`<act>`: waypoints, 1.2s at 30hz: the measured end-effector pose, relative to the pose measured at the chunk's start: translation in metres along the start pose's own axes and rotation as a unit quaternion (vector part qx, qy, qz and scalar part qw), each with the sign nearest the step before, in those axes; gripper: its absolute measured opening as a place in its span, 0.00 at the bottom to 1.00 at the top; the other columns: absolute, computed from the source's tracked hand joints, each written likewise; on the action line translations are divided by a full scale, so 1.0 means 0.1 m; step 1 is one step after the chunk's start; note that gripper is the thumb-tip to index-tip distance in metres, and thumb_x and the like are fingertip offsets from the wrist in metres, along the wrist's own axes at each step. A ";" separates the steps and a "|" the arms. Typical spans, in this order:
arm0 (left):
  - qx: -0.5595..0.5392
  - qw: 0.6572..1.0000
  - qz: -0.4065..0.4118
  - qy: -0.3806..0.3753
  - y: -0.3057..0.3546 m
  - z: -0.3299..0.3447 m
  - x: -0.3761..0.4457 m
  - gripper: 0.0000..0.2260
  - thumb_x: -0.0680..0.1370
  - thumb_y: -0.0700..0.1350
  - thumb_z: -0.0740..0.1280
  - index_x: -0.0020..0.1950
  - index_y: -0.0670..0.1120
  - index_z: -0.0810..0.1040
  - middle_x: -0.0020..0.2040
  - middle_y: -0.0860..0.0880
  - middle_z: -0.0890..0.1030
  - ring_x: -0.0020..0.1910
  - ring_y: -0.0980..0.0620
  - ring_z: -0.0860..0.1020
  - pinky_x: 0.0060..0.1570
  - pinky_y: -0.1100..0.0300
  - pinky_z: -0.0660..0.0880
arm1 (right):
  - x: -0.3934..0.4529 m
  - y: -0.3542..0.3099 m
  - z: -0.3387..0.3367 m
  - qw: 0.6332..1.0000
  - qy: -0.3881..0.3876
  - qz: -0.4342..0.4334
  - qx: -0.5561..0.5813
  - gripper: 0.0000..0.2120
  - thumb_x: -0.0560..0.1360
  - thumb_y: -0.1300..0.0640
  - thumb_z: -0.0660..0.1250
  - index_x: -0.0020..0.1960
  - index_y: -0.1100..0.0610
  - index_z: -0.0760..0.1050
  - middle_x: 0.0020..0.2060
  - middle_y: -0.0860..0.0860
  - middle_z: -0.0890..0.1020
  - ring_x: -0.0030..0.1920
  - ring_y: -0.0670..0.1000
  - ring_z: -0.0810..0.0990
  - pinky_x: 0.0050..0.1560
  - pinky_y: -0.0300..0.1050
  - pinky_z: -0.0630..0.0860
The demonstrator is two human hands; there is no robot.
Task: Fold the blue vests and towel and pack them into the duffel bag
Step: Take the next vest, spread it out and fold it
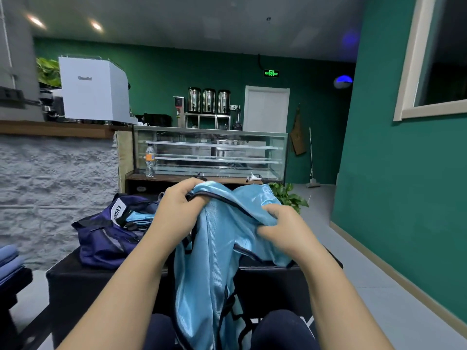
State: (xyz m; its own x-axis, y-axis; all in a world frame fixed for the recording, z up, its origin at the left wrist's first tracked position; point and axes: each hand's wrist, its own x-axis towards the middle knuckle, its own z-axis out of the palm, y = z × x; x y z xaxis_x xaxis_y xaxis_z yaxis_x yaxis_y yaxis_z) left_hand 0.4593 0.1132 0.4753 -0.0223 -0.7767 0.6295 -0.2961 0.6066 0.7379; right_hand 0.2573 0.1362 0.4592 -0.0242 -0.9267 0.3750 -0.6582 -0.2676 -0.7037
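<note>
A shiny light-blue vest [209,269] with dark trim hangs in front of me, lifted off the black table [75,279]. My left hand [177,205] grips its dark-edged top at the left. My right hand [283,226] grips a bunch of its fabric at the right. The vest's lower part drapes down between my knees. To the left, on the table, lies the open navy duffel bag [101,243]. Light-blue folded fabric [140,217] shows inside the bag's opening.
A stack of blue folded cloth [8,261] lies at the far left edge. Behind the table stand a glass display case [209,152] with a bottle [150,160], and a green plant [290,195]. A green wall runs along the right beside grey floor.
</note>
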 end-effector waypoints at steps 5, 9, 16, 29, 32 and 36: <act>-0.067 0.993 -0.065 0.072 -0.10 -0.04 0.06 0.05 0.77 0.45 0.67 0.43 0.48 0.81 0.41 0.46 0.83 0.39 0.53 0.77 0.42 0.56 0.73 | 0.05 0.07 -0.08 0.992 0.074 0.034 0.096 0.07 0.72 0.56 0.70 0.39 0.59 0.76 0.31 0.48 0.73 0.29 0.45 0.67 0.30 0.35 0.63; 0.010 0.992 -0.074 0.099 -0.18 -0.05 0.08 0.03 0.75 0.43 0.69 0.41 0.49 0.79 0.38 0.55 0.79 0.36 0.57 0.74 0.37 0.66 0.68 | 0.07 0.03 -0.13 0.941 0.074 0.061 0.323 0.13 0.73 0.54 0.70 0.45 0.66 0.79 0.35 0.54 0.80 0.38 0.52 0.76 0.44 0.51 0.72; 0.015 0.996 -0.088 0.000 0.01 0.02 0.01 0.05 0.73 0.47 0.73 0.40 0.47 0.80 0.29 0.58 0.78 0.26 0.64 0.72 0.29 0.68 0.65 | 0.02 -0.11 -0.15 0.914 0.043 0.013 0.403 0.06 0.78 0.60 0.65 0.45 0.60 0.80 0.35 0.54 0.82 0.34 0.50 0.78 0.36 0.44 0.72; 0.105 0.912 -0.133 -0.373 0.05 0.27 -0.19 0.32 0.63 0.77 0.52 0.38 0.48 0.73 0.24 0.50 0.60 0.20 0.53 0.58 0.22 0.63 0.54 | 0.03 -0.06 -0.13 0.906 -0.070 -0.040 0.416 0.29 0.70 0.71 0.60 0.65 0.48 0.71 0.56 0.51 0.82 0.46 0.56 0.77 0.42 0.50 0.68; -0.059 0.907 -0.197 -0.367 0.11 0.30 -0.19 0.31 0.67 0.73 0.54 0.48 0.48 0.75 0.26 0.52 0.64 0.23 0.55 0.55 0.23 0.66 0.54 | 0.05 -0.02 -0.11 0.910 -0.073 -0.045 0.407 0.36 0.65 0.69 0.60 0.67 0.41 0.69 0.60 0.46 0.80 0.51 0.59 0.75 0.47 0.56 0.60; -0.164 0.902 -0.200 -0.346 0.13 0.31 -0.17 0.18 0.75 0.61 0.58 0.51 0.49 0.77 0.30 0.58 0.75 0.23 0.59 0.54 0.21 0.68 0.53 | 0.03 -0.04 -0.12 0.908 -0.075 -0.055 0.409 0.37 0.68 0.72 0.59 0.68 0.40 0.68 0.60 0.44 0.79 0.51 0.56 0.78 0.40 0.49 0.64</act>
State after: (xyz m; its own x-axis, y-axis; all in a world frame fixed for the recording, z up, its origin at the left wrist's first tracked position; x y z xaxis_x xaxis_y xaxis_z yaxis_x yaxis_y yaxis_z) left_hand 0.4260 0.1292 0.4664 -0.6011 -0.7953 0.0781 -0.1164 0.1838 0.9760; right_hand 0.2512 0.1374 0.4705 0.1511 -0.8918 0.4265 0.1291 -0.4099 -0.9029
